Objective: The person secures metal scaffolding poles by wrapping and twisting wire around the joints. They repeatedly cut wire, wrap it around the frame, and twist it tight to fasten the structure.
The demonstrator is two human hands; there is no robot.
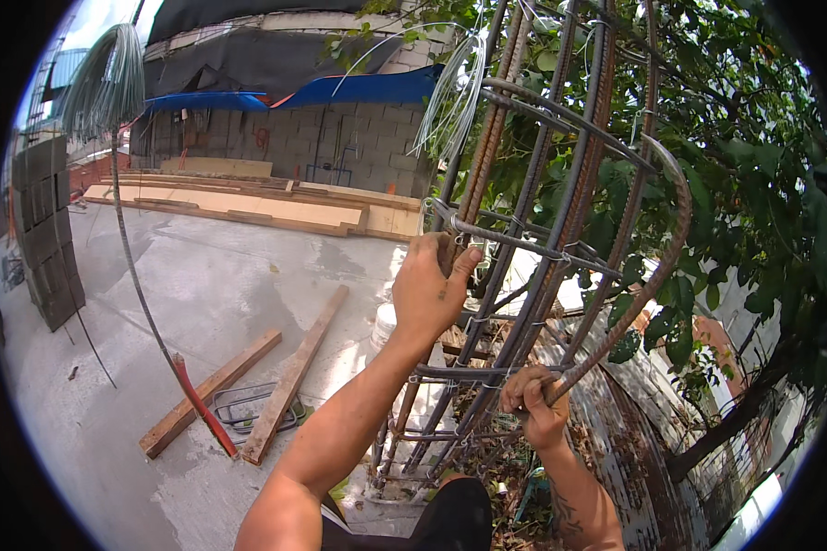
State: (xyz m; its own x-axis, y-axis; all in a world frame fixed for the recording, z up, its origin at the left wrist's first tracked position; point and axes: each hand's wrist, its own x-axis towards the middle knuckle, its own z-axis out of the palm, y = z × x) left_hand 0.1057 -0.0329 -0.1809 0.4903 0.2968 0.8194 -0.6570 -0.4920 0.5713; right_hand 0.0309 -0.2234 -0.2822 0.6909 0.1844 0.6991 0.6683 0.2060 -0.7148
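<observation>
While left hand (432, 286) clasps cage edge (479, 165), right hand (538, 409) grasps curved bar (677, 241) bowing clear.

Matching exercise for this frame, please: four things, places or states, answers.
1. Left bare hand
2. Right bare hand
3. Two brown wooden beams
4. Long blue tarp

A. On the grey concrete floor
B. Closed on the curved, rusty steel bar
C. Draped along the grey block wall
D. At the upright steel cage, above the other hand

Pairs: 1D, 2B, 3A, 4C
</observation>
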